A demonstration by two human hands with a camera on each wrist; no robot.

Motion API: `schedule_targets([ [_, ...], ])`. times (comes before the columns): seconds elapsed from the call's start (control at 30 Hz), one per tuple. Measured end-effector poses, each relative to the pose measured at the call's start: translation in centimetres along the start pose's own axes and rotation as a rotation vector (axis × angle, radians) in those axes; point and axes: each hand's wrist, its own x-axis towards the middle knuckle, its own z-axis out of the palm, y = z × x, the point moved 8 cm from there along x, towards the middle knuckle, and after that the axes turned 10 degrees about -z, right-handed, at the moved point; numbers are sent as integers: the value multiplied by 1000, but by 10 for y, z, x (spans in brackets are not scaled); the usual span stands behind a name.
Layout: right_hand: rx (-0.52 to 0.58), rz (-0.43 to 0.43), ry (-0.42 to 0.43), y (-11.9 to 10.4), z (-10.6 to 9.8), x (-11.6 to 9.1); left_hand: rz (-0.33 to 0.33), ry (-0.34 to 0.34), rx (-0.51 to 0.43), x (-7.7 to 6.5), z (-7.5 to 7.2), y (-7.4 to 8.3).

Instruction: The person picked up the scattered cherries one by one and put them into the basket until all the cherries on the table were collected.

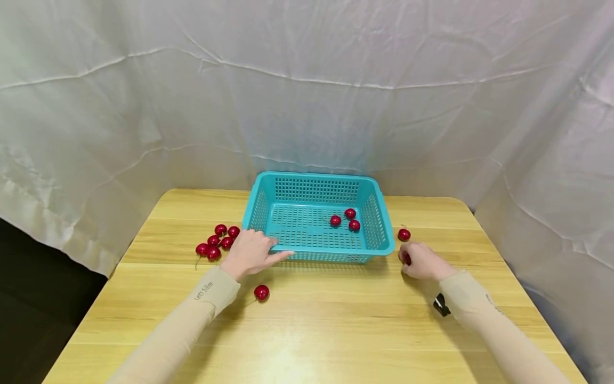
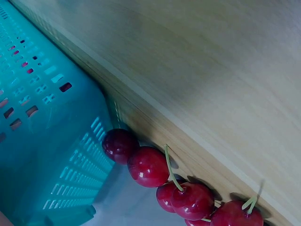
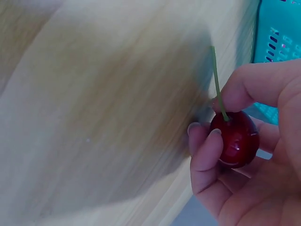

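Note:
My left hand (image 1: 249,253) holds the near left corner of a turquoise plastic basket (image 1: 316,249), its thumb stretched along the front rim. Skin shows through the basket's holes in the left wrist view, but most of that hand is hidden there. To the right of the basket, my right hand (image 1: 422,261) grips a dark red cherry (image 3: 236,141) between thumb and fingers, close to the tabletop. The cherry's green stem (image 3: 217,80) sticks out past the fingers. Inside the basket, three cherries (image 1: 335,221) lie toward its right side.
Several cherries (image 1: 213,253) lie in a cluster left of the basket. One cherry (image 1: 261,293) sits on the wooden table (image 1: 331,330) in front of my left wrist, another cherry (image 1: 404,234) beyond my right hand. A pale curtain (image 1: 316,117) hangs behind the table.

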Motion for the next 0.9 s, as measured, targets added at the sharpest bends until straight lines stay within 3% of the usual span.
schedule_targets([
  [0.37,21,-16,-27,-7,-6,-2,0,6,-3,0,-1,0],
  [0.9,-33,-64,18,-32,-42,-5,-4,-8,-11,0,-1,0],
])
